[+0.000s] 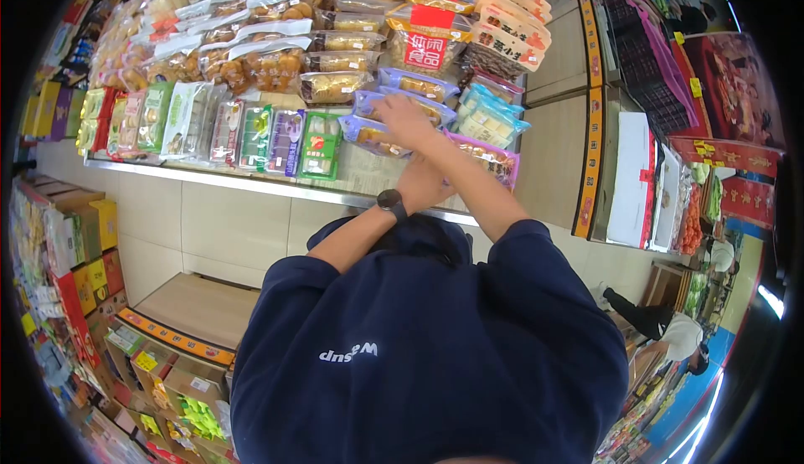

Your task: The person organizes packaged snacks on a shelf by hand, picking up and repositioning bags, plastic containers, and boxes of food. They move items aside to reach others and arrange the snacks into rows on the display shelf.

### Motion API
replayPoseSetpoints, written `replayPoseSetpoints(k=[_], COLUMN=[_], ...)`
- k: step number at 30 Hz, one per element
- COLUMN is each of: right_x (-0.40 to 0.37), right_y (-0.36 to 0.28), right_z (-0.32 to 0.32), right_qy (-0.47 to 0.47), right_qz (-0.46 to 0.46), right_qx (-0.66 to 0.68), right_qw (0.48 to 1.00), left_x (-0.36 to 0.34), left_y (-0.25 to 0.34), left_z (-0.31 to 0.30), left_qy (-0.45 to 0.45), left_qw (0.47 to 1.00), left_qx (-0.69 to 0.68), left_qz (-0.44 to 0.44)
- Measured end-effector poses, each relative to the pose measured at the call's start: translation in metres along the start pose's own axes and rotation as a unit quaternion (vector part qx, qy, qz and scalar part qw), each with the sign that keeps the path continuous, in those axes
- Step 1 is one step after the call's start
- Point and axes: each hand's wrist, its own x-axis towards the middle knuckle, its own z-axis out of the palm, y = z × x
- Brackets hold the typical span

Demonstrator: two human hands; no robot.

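Note:
My right hand [404, 122] reaches in from the right over a row of purple-wrapped pastry packets [374, 136]. Its fingers are bent over the edge of one packet in the middle of the row. Crossing under my right forearm, my left hand [425, 183] is at the display's front edge, with a dark watch [391, 203] on the wrist. The forearm hides most of its fingers, so its grip does not show. Just right of it lies a pink-purple packet [490, 159]. Pale blue packets [489, 117] lie behind that one.
Bagged pastries [260, 58] and boxed snacks [321, 146] fill the display's left side. A metal edge [251, 181] runs along the front. Black crates [641, 54] and a white box [630, 179] stand at right. Another person [682, 336] is in the aisle at lower right.

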Motion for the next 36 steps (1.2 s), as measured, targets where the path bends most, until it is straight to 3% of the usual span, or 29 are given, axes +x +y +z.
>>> replayPoseSetpoints(k=[2,6,9,12,18,21,22,25,28,30,32,36], right_x=[-0.015,-0.077,-0.134,-0.174,-0.183,-0.193,-0.196,-0.2,-0.194,-0.18,-0.169,-0.161], right_y=[0.013,0.049,0.046,0.036,0.032,0.038,0.037,0.027,-0.011,-0.049,-0.075,-0.102], right_z=[-0.033,-0.113,-0.15,-0.138,-0.114,-0.112,-0.114,-0.129,-0.145,-0.147,-0.121,-0.049], right_qy=[0.069,0.082,0.002,-0.096,-0.143,-0.091,-0.072,-0.015,0.026,0.023,0.012,-0.036], right_qz=[0.015,0.103,0.183,0.215,0.275,0.292,0.293,0.296,0.296,0.282,0.2,0.175], right_qx=[0.009,0.112,0.136,-0.021,-0.042,-0.011,-0.007,0.017,0.1,0.199,0.273,0.209], right_qw=[0.997,0.985,0.974,0.972,0.95,0.952,0.953,0.955,0.95,0.938,0.941,0.961], left_x=[-0.003,0.0,0.0,0.001,0.002,-0.017,-0.028,-0.06,-0.069,-0.062,-0.051,-0.037], left_y=[-0.008,-0.003,-0.011,-0.011,-0.006,-0.007,-0.014,-0.05,-0.075,-0.088,-0.098,-0.124], left_z=[0.007,-0.001,0.001,-0.002,-0.02,-0.036,-0.034,-0.035,-0.04,-0.049,-0.056,-0.08], left_qy=[-0.001,0.023,0.045,0.035,0.066,0.064,0.108,0.016,0.032,0.018,-0.009,-0.087], left_qw=[1.0,0.998,0.998,0.998,0.997,0.997,0.993,0.988,0.988,0.969,0.928,0.792], left_qx=[0.013,0.051,0.049,0.049,0.009,0.001,0.035,0.003,0.031,-0.085,-0.214,-0.445], left_qz=[-0.001,-0.008,0.023,0.026,0.041,-0.039,-0.041,-0.156,-0.15,-0.23,-0.304,-0.409])
